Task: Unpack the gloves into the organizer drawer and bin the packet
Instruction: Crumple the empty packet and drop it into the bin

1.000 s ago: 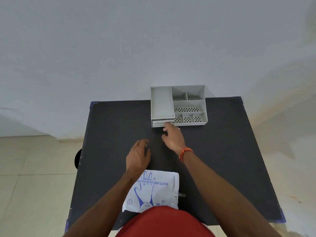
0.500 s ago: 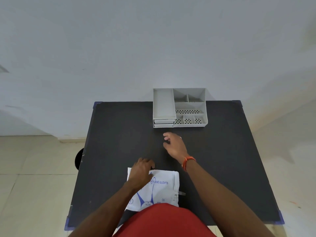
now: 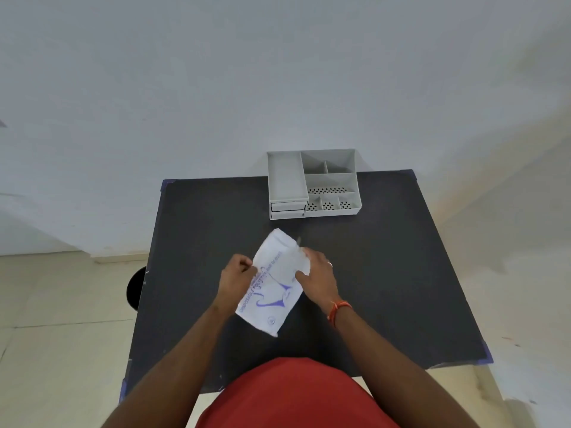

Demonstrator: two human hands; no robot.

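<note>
A white glove packet (image 3: 273, 285) with blue print is held tilted above the middle of the black table (image 3: 386, 273). My left hand (image 3: 236, 278) pinches its left edge. On its upper right side my right hand (image 3: 318, 276) grips it, where the plastic looks crumpled. The grey organizer (image 3: 313, 183) stands at the table's far edge, with two small drawers (image 3: 288, 210) at its front left. The lower drawer sticks out slightly. No loose gloves show outside the packet.
A round black bin (image 3: 136, 287) shows partly on the floor beside the table's left edge. The white wall rises just behind the organizer. My red shirt (image 3: 293, 396) covers the table's near edge.
Both hands came back from near the organizer. The packet, which lay flat at the near edge, is now lifted and turned between both hands over the table's middle.
</note>
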